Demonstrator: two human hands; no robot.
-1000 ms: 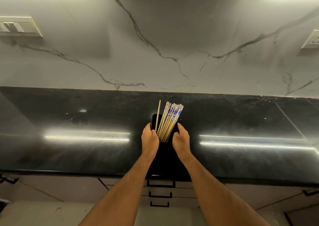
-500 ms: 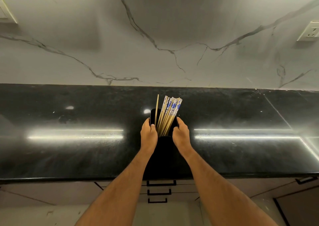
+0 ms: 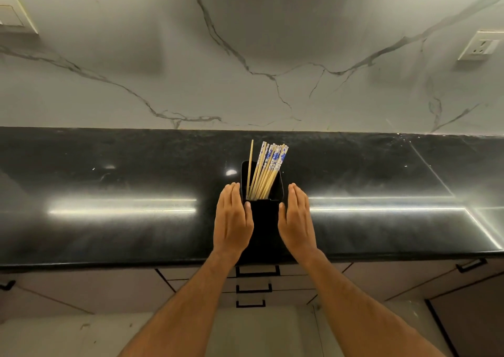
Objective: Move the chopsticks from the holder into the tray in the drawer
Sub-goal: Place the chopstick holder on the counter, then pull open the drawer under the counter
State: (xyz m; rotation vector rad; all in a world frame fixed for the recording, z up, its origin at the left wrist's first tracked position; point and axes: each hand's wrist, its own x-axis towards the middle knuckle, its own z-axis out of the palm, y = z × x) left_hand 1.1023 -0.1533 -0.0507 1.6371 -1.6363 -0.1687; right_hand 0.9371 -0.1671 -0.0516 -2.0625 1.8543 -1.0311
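Now left hand (image 3: 231,220) and right hand (image 3: 297,220) flat-fingered, flanking holder (image 3: 263,220), gripping nothing, chopsticks (image 3: 266,171) inside

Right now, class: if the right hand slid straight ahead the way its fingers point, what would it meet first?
Probably nothing close: the right hand passes beside the holder over bare countertop toward the wall.

Both hands, left (image 3: 232,220) and right (image 3: 296,220), reach forward flat, fingers extended.

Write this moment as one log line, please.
left hand: open, beside black rectangular holder | right hand: open, beside holder | wooden chopsticks with blue-patterned tops: in holder | drawers: shut
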